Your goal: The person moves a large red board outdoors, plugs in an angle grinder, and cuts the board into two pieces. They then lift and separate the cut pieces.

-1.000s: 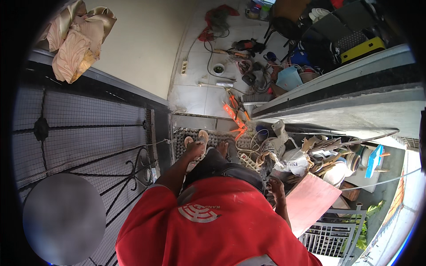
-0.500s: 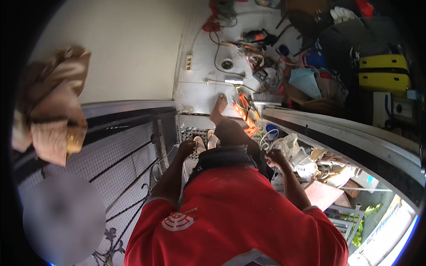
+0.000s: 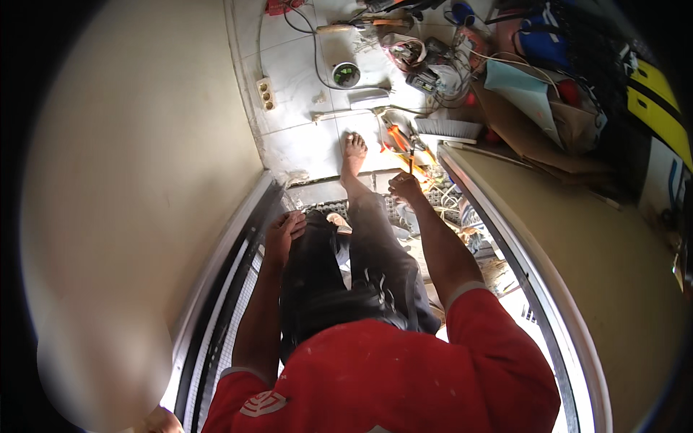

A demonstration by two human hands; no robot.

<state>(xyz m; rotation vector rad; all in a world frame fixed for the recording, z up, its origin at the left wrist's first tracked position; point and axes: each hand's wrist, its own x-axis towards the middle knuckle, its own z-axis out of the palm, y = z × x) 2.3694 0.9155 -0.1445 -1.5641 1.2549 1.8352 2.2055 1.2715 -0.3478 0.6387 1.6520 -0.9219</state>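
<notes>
Tiled floor [image 3: 296, 151], right hand [image 3: 406, 187] curled beside slim dark rod [image 3: 411, 162], long axis pointing straight ahead, grip impossible to tell, left hand [image 3: 286, 229] empty, fingers loosely extended

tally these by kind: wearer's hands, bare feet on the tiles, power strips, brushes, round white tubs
Wearer's left hand and right hand: 2
Bare foot: 1
Power strip: 1
Brush: 1
Round white tub: 1
Total: 6
</notes>
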